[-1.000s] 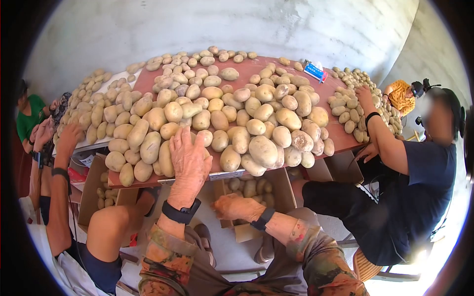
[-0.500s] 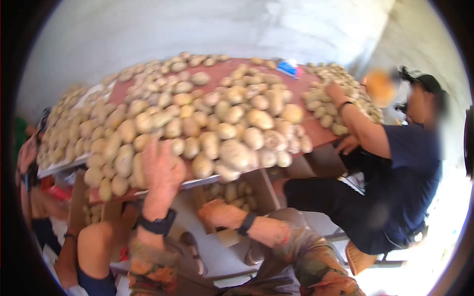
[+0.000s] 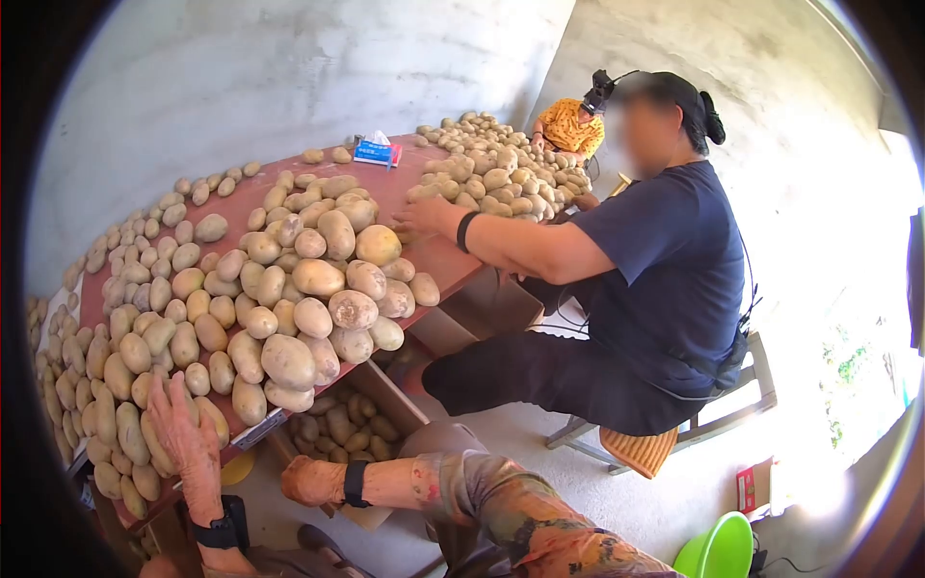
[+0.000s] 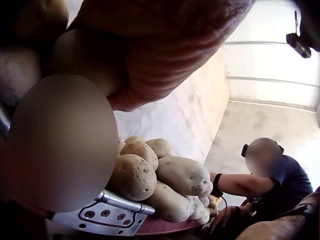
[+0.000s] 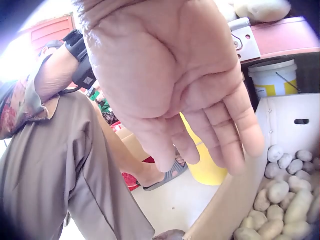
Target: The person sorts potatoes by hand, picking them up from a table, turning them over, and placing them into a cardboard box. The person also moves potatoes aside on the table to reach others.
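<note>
Potatoes (image 3: pixel 287 360) lie heaped along the red tabletop (image 3: pixel 434 252). My left hand (image 3: pixel 188 438) rests on potatoes at the table's front edge, its fingers extended; the left wrist view has the hand (image 4: pixel 150 45) dark above a potato (image 4: pixel 82 57). Lower down, my right hand (image 3: pixel 313 480) hangs beside the near edge of a cardboard box holding potatoes (image 3: pixel 339 430). In the right wrist view the palm of this hand (image 5: pixel 175 75) faces the camera with relaxed fingers and nothing in them, next to the box wall (image 5: pixel 225 200).
A person in a dark shirt (image 3: pixel 665 279) sits on the right, one hand near another potato pile (image 3: pixel 501 173); a person in yellow (image 3: pixel 570 128) is behind. A tissue pack (image 3: pixel 378 152) lies on the table. A green basin (image 3: pixel 718 549) stands at lower right.
The head view has swung to the right, bringing the green basin into sight. My left hand remains on the potatoes and my right hand by the box. The seated person's arm reaches lower across the table.
</note>
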The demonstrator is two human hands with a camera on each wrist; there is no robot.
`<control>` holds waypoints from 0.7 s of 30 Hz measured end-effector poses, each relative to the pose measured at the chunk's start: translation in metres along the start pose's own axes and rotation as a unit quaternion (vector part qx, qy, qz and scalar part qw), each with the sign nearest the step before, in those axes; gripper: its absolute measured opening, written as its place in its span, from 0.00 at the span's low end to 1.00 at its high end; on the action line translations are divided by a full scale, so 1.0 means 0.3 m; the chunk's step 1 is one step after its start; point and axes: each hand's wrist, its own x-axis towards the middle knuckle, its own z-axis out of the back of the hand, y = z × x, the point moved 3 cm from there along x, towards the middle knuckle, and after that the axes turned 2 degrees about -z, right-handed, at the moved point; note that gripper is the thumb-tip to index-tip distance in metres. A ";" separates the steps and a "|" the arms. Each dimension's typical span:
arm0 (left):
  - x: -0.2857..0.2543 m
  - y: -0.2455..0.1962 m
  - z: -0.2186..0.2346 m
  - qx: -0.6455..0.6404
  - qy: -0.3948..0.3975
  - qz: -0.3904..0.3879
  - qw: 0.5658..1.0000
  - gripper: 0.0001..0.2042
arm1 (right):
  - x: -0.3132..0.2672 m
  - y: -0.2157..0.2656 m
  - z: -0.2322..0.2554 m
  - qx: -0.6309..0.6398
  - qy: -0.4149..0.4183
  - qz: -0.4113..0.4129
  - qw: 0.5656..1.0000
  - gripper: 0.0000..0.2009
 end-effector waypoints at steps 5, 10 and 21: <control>0.001 -0.024 0.014 0.013 0.003 0.001 1.000 0.32 | 0.004 -0.004 -0.044 0.009 -0.065 0.011 0.998 0.05; 0.013 0.024 -0.028 -0.032 -0.021 0.010 0.999 0.29 | -0.007 -0.010 -0.049 0.020 -0.063 0.004 0.998 0.03; 0.059 0.061 0.098 -0.371 -0.182 0.111 0.904 0.17 | -0.046 0.011 -0.027 0.038 -0.022 0.028 0.999 0.07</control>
